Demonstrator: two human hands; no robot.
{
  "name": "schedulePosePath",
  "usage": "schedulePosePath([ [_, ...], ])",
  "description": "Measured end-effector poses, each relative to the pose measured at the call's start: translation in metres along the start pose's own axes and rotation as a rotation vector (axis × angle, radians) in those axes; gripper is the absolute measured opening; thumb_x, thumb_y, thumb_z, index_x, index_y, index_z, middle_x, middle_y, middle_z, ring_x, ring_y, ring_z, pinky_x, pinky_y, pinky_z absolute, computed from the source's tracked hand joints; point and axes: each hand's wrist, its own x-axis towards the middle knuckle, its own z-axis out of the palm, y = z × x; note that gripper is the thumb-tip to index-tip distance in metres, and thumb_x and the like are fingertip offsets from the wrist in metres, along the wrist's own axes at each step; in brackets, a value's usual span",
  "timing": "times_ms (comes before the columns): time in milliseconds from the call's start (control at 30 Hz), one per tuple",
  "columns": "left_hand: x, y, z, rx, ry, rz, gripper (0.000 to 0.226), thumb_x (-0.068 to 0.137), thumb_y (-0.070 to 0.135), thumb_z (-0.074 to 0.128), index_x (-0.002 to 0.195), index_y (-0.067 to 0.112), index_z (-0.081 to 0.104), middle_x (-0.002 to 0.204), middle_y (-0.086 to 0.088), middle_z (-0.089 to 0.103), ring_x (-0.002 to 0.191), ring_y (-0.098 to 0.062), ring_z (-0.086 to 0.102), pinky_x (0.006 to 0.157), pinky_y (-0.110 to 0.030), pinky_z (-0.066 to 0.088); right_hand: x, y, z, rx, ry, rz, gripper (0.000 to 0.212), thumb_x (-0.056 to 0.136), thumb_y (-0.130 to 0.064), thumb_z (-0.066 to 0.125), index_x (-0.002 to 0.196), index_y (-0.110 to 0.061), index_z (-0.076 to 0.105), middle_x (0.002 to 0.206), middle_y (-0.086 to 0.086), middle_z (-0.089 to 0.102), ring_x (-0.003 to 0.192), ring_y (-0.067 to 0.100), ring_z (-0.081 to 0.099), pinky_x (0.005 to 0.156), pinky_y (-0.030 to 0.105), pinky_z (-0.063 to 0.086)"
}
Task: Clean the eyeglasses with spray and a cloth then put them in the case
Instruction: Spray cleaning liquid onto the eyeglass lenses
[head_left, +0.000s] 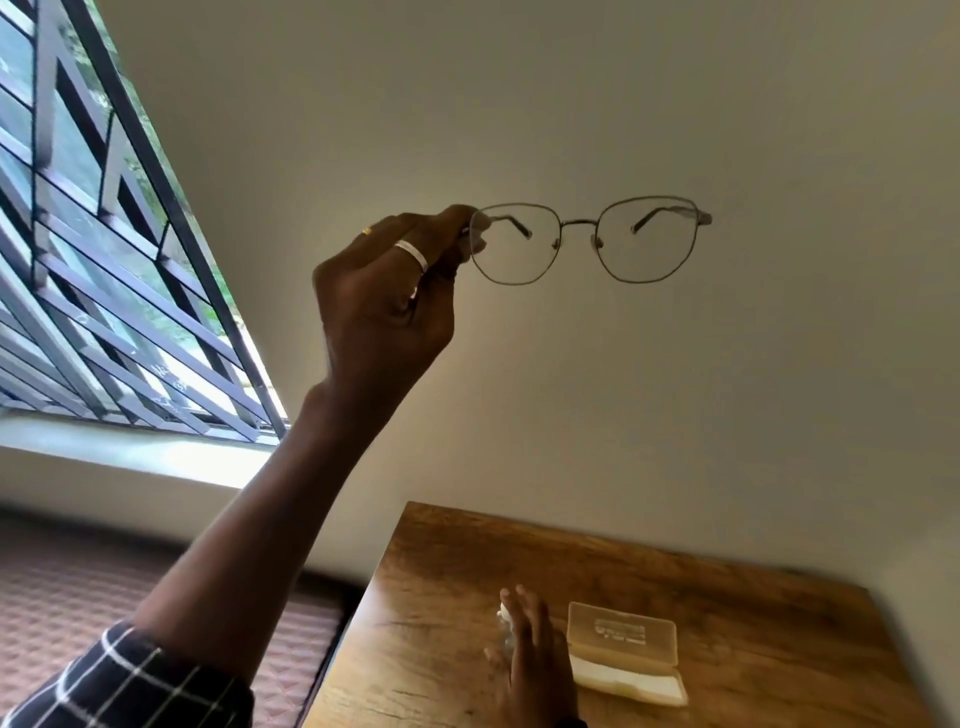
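Note:
My left hand (384, 306) is raised high in front of the wall and pinches the thin metal eyeglasses (587, 239) by the left end of the frame. The glasses are unfolded, with both lenses facing me. Low on the wooden table (753, 623) my right hand (530, 654) lies palm down with its fingers spread. It partly covers a small white object (503, 616) that I cannot identify. Just to the right of that hand lies the cream eyeglass case (623, 649), open, with a pale lining or cloth showing inside.
A barred window (104, 234) with a bright sill fills the left side. A plain wall stands behind the table. Left of the table there is a patterned reddish surface (78, 587). The table's left edge runs close to my right hand.

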Motion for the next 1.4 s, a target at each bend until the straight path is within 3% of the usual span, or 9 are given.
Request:
schedulePosePath([
  [167, -0.003, 0.0, 0.004, -0.009, -0.024, -0.024, 0.017, 0.097, -0.001, 0.061, 0.105, -0.007, 0.074, 0.091, -0.01, 0.077, 0.08, -0.012, 0.073, 0.07, -0.015, 0.052, 0.0, -0.001, -0.005, -0.047, -0.133, 0.033, 0.1, 0.068, -0.023, 0.085, 0.148, -0.028, 0.024, 0.135, 0.008, 0.056, 0.108, 0.023, 0.064, 0.085, 0.039, 0.057],
  [300, -0.004, 0.0, 0.004, -0.009, -0.025, -0.013, 0.02, 0.1, 0.005, 0.059, 0.105, -0.006, 0.074, 0.091, -0.008, 0.077, 0.083, -0.008, 0.072, 0.071, -0.011, 0.051, 0.01, -0.005, -0.007, -0.068, -0.101, 0.024, 0.087, 0.08, -0.014, 0.072, 0.149, -0.03, 0.02, 0.131, 0.009, 0.056, 0.101, 0.025, 0.063, 0.081, 0.042, 0.056],
  [567, -0.006, -0.001, 0.0, -0.017, -0.011, 0.045, 0.021, 0.101, 0.008, 0.059, 0.106, -0.007, 0.073, 0.095, -0.005, 0.075, 0.088, -0.011, 0.075, 0.073, -0.014, 0.055, 0.011, -0.006, -0.009, -0.08, -0.106, 0.024, 0.094, 0.079, -0.008, 0.071, 0.151, -0.03, 0.016, 0.126, 0.005, 0.053, 0.092, 0.021, 0.062, 0.075, 0.038, 0.056],
  [733, -0.011, 0.002, -0.002, -0.014, -0.001, 0.034, 0.021, 0.101, 0.007, 0.059, 0.108, -0.007, 0.073, 0.095, -0.01, 0.077, 0.088, -0.013, 0.075, 0.072, -0.015, 0.055, 0.013, -0.008, -0.013, -0.046, -0.145, 0.014, 0.1, 0.086, -0.01, 0.066, 0.152, -0.041, -0.003, 0.127, 0.003, 0.051, 0.076, 0.015, 0.061, 0.053, 0.025, 0.052],
  [800, -0.015, 0.003, -0.003, -0.004, 0.002, 0.026, 0.018, 0.099, 0.003, 0.061, 0.109, -0.006, 0.073, 0.095, -0.008, 0.077, 0.087, -0.011, 0.075, 0.072, -0.016, 0.055, 0.015, -0.01, -0.017, -0.026, -0.153, 0.0, 0.097, 0.089, -0.011, 0.064, 0.15, -0.045, -0.004, 0.128, 0.004, 0.052, 0.079, 0.016, 0.063, 0.053, 0.027, 0.055],
  [900, -0.024, 0.001, -0.004, -0.018, 0.014, -0.01, 0.021, 0.1, 0.006, 0.059, 0.109, -0.007, 0.073, 0.094, -0.01, 0.077, 0.086, -0.014, 0.075, 0.07, -0.019, 0.057, 0.015, -0.015, -0.031, 0.034, -0.12, -0.046, 0.092, 0.091, -0.015, 0.063, 0.149, -0.048, -0.001, 0.132, 0.004, 0.052, 0.09, 0.018, 0.067, 0.061, 0.028, 0.06],
  [1067, -0.037, 0.002, 0.002, -0.039, 0.027, -0.036, 0.02, 0.099, 0.005, 0.059, 0.106, -0.008, 0.073, 0.092, -0.012, 0.077, 0.083, -0.016, 0.075, 0.07, -0.019, 0.057, 0.032, -0.045, -0.082, 0.107, 0.023, -0.134, 0.081, 0.09, -0.019, 0.064, 0.149, -0.038, 0.012, 0.136, 0.007, 0.053, 0.1, 0.018, 0.066, 0.069, 0.024, 0.06],
  [1233, -0.052, 0.001, 0.016, -0.027, 0.007, -0.043, 0.023, 0.1, 0.008, 0.06, 0.106, -0.009, 0.073, 0.094, -0.014, 0.078, 0.083, -0.018, 0.075, 0.074, -0.015, 0.054, 0.068, -0.076, -0.153, 0.152, 0.189, -0.206, 0.077, 0.089, -0.021, 0.062, 0.15, -0.03, 0.015, 0.123, 0.011, 0.062, 0.085, 0.014, 0.067, 0.069, 0.019, 0.057],
  [1400, -0.061, 0.003, 0.036, -0.036, 0.025, -0.032, 0.02, 0.098, 0.01, 0.064, 0.1, -0.005, 0.076, 0.093, -0.013, 0.078, 0.082, -0.022, 0.075, 0.065, -0.036, 0.06, 0.096, -0.108, -0.221, 0.11, 0.306, -0.297, 0.061, 0.094, -0.031, 0.05, 0.147, -0.028, 0.019, 0.102, 0.009, 0.07, 0.063, 0.006, 0.065, 0.059, 0.013, 0.056],
])
